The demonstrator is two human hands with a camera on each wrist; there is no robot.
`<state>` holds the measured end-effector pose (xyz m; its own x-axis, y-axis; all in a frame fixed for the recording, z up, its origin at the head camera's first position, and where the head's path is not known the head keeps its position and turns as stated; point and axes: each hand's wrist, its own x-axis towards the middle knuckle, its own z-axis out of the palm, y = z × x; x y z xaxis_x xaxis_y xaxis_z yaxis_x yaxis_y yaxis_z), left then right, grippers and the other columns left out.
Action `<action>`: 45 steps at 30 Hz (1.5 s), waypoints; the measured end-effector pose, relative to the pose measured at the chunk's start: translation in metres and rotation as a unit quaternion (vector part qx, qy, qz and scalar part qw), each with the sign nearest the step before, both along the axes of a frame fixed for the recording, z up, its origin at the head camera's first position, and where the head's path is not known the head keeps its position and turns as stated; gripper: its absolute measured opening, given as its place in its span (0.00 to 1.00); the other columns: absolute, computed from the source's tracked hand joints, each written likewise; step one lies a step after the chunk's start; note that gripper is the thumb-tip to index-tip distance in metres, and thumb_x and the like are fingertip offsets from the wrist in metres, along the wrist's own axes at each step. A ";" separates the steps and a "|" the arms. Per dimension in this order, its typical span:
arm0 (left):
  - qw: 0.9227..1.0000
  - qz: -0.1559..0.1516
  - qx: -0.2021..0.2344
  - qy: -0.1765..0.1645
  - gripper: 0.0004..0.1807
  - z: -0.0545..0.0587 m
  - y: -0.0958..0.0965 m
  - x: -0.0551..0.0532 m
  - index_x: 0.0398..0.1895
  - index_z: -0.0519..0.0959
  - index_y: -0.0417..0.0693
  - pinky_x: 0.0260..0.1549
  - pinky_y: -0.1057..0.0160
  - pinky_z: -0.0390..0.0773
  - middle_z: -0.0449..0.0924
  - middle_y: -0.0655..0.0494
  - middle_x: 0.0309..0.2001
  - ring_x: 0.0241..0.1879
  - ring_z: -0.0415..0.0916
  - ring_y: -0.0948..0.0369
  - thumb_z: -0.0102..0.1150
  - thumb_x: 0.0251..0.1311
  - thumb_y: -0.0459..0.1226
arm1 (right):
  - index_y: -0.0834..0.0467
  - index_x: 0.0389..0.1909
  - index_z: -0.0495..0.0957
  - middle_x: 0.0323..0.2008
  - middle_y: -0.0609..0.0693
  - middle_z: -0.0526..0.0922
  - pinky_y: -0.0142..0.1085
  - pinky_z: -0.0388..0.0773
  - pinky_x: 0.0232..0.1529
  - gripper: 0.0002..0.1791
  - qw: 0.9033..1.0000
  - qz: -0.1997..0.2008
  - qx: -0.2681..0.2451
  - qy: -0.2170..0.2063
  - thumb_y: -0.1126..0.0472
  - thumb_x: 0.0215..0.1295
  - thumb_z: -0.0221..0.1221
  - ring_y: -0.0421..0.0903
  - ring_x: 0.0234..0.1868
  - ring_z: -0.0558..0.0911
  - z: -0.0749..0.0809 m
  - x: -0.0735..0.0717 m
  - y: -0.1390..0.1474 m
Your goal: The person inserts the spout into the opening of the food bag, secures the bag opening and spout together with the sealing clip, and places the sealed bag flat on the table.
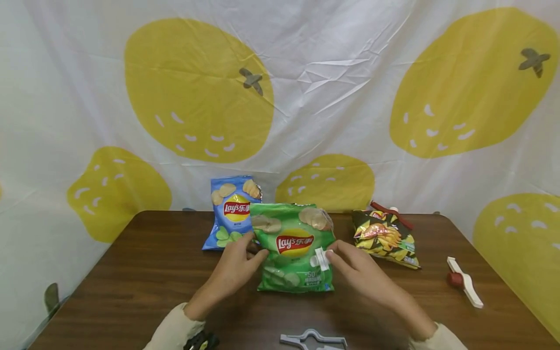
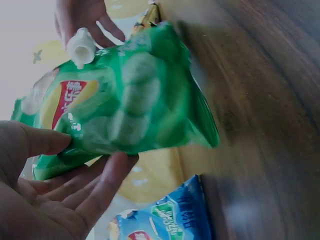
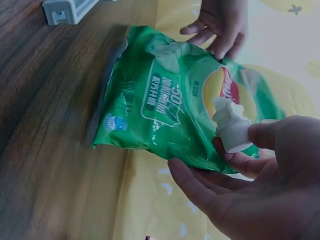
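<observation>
A green Lay's chip bag (image 1: 284, 272) stands upright on the table between the hands. My left hand (image 1: 236, 262) holds its left edge, thumb in front and fingers behind, as the left wrist view shows. My right hand (image 1: 363, 272) is at the opposite edge. Its thumb and index finger pinch a small white stepped cap (image 3: 234, 131) in front of the bag, while its other fingers lie behind the bag. Behind and to the left, a blue Lay's bag (image 1: 234, 194) is partly hidden by the green one.
A dark chip bag (image 1: 378, 238) lies back right, with a red bag clip (image 1: 380, 209) on its top. Farther right is a white bag clip (image 1: 470, 289) with a red cap (image 1: 455, 279). A grey clip (image 1: 297, 339) lies at the front edge of view.
</observation>
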<state>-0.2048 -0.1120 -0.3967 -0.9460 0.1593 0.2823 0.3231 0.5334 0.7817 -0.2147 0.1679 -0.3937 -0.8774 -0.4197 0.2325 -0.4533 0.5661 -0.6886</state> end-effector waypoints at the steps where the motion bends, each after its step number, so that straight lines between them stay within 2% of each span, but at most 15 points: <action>1: 1.000 0.002 -0.001 0.003 0.13 0.001 0.000 0.001 0.46 0.72 0.51 0.27 0.70 0.77 0.80 0.54 0.35 0.30 0.79 0.63 0.56 0.57 0.38 | 0.44 0.36 0.73 0.33 0.38 0.76 0.33 0.71 0.38 0.12 1.000 0.003 0.001 0.008 0.44 0.65 0.45 0.38 0.35 0.74 0.000 0.000 0.000; 4: 1.000 0.009 0.002 0.008 0.18 0.007 0.000 0.003 0.49 0.70 0.53 0.29 0.70 0.77 0.79 0.54 0.41 0.34 0.79 0.64 0.58 0.54 0.37 | 0.44 0.36 0.73 0.34 0.35 0.76 0.34 0.72 0.40 0.10 0.999 0.014 0.007 0.036 0.46 0.65 0.47 0.35 0.37 0.74 0.001 0.002 -0.001; 7: 0.999 0.009 0.029 0.015 0.24 0.013 0.000 0.006 0.54 0.65 0.56 0.34 0.68 0.77 0.75 0.56 0.47 0.41 0.77 0.63 0.59 0.53 0.36 | 0.43 0.35 0.74 0.36 0.34 0.75 0.34 0.72 0.42 0.08 0.997 0.027 0.020 0.065 0.47 0.64 0.49 0.33 0.39 0.74 0.002 0.003 -0.001; 10: 0.997 -0.001 0.060 0.043 0.27 0.020 -0.001 0.008 0.57 0.60 0.59 0.37 0.65 0.77 0.72 0.59 0.48 0.45 0.74 0.62 0.58 0.55 0.37 | 0.42 0.35 0.74 0.38 0.34 0.74 0.35 0.72 0.43 0.06 0.993 0.049 0.038 0.097 0.48 0.64 0.50 0.32 0.40 0.74 0.007 0.007 0.000; 14: 0.994 -0.007 0.063 0.093 0.20 0.026 -0.004 0.011 0.54 0.63 0.60 0.39 0.64 0.76 0.73 0.62 0.47 0.46 0.73 0.64 0.54 0.59 0.42 | 0.42 0.36 0.74 0.36 0.33 0.74 0.33 0.72 0.40 0.06 0.988 0.083 0.053 0.118 0.50 0.65 0.49 0.32 0.37 0.74 0.018 0.012 0.005; 16: 0.993 -0.007 0.055 0.109 0.16 0.028 -0.005 0.012 0.51 0.65 0.59 0.40 0.64 0.76 0.74 0.63 0.45 0.47 0.73 0.65 0.51 0.60 0.45 | 0.42 0.37 0.73 0.35 0.33 0.74 0.33 0.72 0.39 0.06 0.988 0.089 0.055 0.109 0.50 0.65 0.49 0.32 0.36 0.74 0.025 0.014 0.008; 20: 0.991 -0.006 0.055 0.119 0.11 0.030 -0.006 0.014 0.46 0.68 0.56 0.36 0.65 0.77 0.76 0.63 0.42 0.44 0.74 0.66 0.47 0.63 0.45 | 0.40 0.40 0.73 0.37 0.34 0.76 0.34 0.74 0.37 0.07 0.993 0.073 0.049 0.078 0.48 0.65 0.48 0.33 0.36 0.76 0.038 0.018 0.018; 22: 0.991 -0.004 0.055 0.123 0.08 0.031 -0.006 0.014 0.44 0.69 0.54 0.32 0.66 0.76 0.76 0.61 0.39 0.40 0.75 0.66 0.46 0.64 0.43 | 0.41 0.42 0.72 0.37 0.35 0.77 0.33 0.75 0.36 0.08 0.994 0.059 0.045 0.082 0.49 0.65 0.48 0.33 0.37 0.77 0.045 0.018 0.024; 24: 0.990 0.002 0.059 0.128 0.06 0.033 -0.006 0.015 0.41 0.70 0.52 0.29 0.67 0.75 0.77 0.59 0.36 0.36 0.74 0.65 0.47 0.64 0.41 | 0.43 0.43 0.72 0.35 0.36 0.77 0.31 0.75 0.33 0.08 0.993 0.041 0.035 0.102 0.51 0.65 0.49 0.34 0.35 0.78 0.050 0.016 0.030; 27: 0.988 0.005 0.067 0.136 0.03 0.039 -0.004 0.019 0.37 0.71 0.46 0.27 0.67 0.73 0.77 0.55 0.33 0.32 0.74 0.63 0.48 0.63 0.35 | 0.43 0.45 0.71 0.35 0.36 0.77 0.31 0.75 0.34 0.09 0.987 -0.008 0.026 0.157 0.54 0.65 0.51 0.33 0.36 0.77 0.056 0.014 0.038; 31: 0.987 -0.015 0.083 0.140 0.02 0.051 0.001 0.028 0.34 0.71 0.39 0.24 0.67 0.72 0.76 0.48 0.31 0.31 0.75 0.56 0.47 0.62 0.29 | 0.44 0.49 0.70 0.36 0.38 0.78 0.30 0.75 0.37 0.14 0.979 -0.050 0.009 0.199 0.56 0.63 0.53 0.34 0.37 0.76 0.056 0.011 0.041; 33: 0.986 -0.026 0.090 0.138 0.02 0.054 0.002 0.030 0.34 0.70 0.37 0.24 0.66 0.71 0.74 0.47 0.31 0.31 0.74 0.55 0.46 0.62 0.28 | 0.46 0.51 0.70 0.36 0.40 0.78 0.31 0.76 0.38 0.15 0.978 -0.051 -0.002 0.203 0.57 0.63 0.54 0.35 0.38 0.77 0.054 0.009 0.039; 35: 0.986 -0.034 0.094 0.131 0.03 0.051 0.000 0.028 0.35 0.70 0.39 0.26 0.67 0.72 0.74 0.48 0.32 0.33 0.74 0.56 0.45 0.62 0.28 | 0.46 0.51 0.70 0.37 0.40 0.78 0.33 0.76 0.37 0.15 0.977 -0.048 -0.004 0.206 0.58 0.62 0.54 0.35 0.37 0.77 0.051 0.008 0.036; 40: 0.985 -0.063 0.108 0.120 0.06 0.040 -0.005 0.019 0.39 0.72 0.43 0.41 0.65 0.75 0.75 0.52 0.38 0.42 0.74 0.59 0.45 0.63 0.30 | 0.46 0.49 0.70 0.35 0.40 0.78 0.34 0.77 0.37 0.14 0.979 -0.016 -0.013 0.202 0.59 0.63 0.53 0.35 0.38 0.77 0.044 0.005 0.029; 45: 0.981 -0.097 0.105 0.128 0.07 0.050 -0.004 0.025 0.41 0.72 0.37 0.48 0.62 0.72 0.75 0.47 0.39 0.45 0.72 0.56 0.44 0.63 0.27 | 0.49 0.49 0.70 0.37 0.40 0.78 0.33 0.77 0.37 0.13 0.978 -0.018 -0.022 0.206 0.59 0.63 0.53 0.35 0.41 0.75 0.038 0.004 0.026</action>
<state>-0.1801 -0.1161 -0.3467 -0.7975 0.2432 0.5521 0.6026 0.2788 0.7477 -0.2106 0.1936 -0.3555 -0.7196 -0.3715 0.5867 -0.6776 0.5607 -0.4760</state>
